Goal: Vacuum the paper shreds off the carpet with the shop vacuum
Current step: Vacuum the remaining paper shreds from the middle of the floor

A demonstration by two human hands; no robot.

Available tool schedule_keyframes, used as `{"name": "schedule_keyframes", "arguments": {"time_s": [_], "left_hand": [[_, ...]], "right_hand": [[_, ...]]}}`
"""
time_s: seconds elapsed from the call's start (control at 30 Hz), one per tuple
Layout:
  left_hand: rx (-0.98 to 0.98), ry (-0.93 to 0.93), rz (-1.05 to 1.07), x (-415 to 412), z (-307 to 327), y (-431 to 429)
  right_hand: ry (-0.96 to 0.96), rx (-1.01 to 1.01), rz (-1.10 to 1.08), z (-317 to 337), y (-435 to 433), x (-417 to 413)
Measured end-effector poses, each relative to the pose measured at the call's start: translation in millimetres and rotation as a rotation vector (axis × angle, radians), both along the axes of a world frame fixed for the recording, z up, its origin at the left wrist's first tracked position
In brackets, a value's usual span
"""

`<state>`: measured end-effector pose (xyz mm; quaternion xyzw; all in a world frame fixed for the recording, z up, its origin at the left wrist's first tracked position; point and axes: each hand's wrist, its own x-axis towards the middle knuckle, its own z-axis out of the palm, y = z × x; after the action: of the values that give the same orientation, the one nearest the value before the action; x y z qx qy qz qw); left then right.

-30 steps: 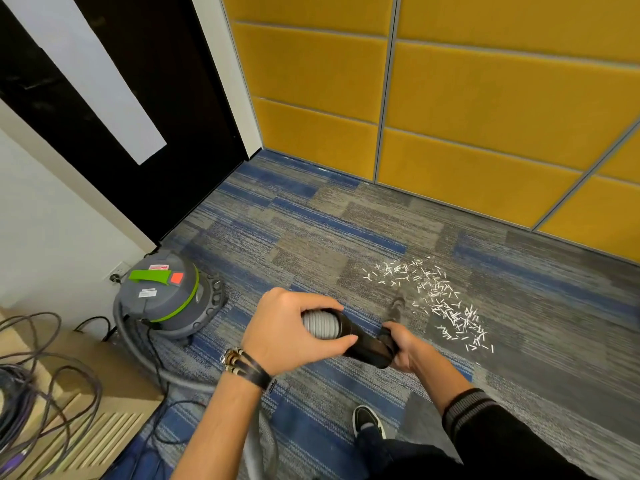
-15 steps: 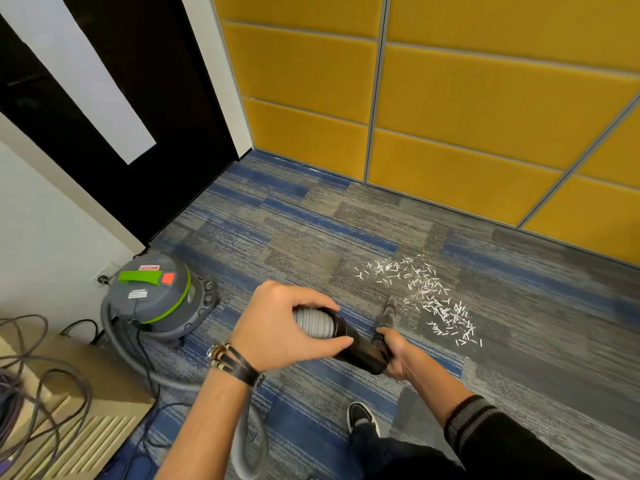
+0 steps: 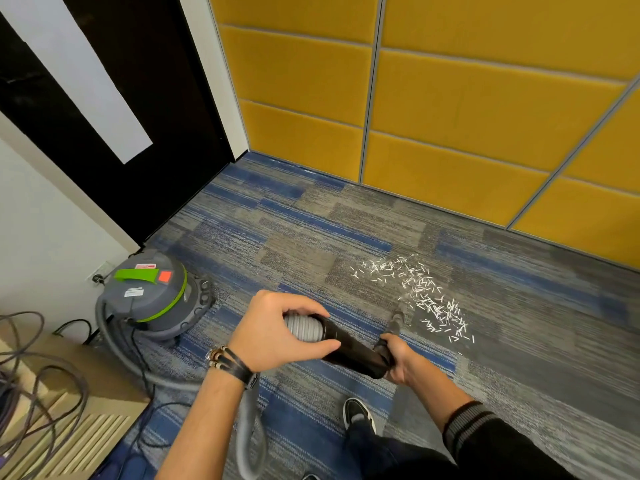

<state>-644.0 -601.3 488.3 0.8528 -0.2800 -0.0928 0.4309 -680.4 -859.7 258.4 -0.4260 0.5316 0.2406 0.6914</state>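
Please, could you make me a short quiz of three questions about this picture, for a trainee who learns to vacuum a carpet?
1. True or false: the left hand grips the grey hose where it enters the black tube.
2. Where do the paper shreds lie? A: on the carpet, to the right of the nozzle and beyond it; B: inside a bin; C: on a chair.
3. Fill in the colour: the band round the vacuum is ____.

Key: 1 true; 2 A; 3 green.
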Motion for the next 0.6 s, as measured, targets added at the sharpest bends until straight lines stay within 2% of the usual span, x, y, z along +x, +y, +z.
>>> {"name": "schedule_keyframes", "arguments": {"time_s": [0.1, 0.23, 0.43, 0.6], "left_hand": [[0.016, 0.006, -0.028, -9, -8, -9], [0.024, -0.099, -0.008, -10, 7, -12], [0.046, -0.220, -0.028, -14, 22, -14], [0.026, -0.174, -0.053, -5, 19, -19]], "right_hand": [[0.028, -0.017, -0.020, -3, -11, -12], [0.010, 0.022, -0.023, -1, -2, 4], [-0.083, 0.060, 0.096, -6, 27, 35], [-0.092, 0.043, 0.006, 4, 20, 29]]}}
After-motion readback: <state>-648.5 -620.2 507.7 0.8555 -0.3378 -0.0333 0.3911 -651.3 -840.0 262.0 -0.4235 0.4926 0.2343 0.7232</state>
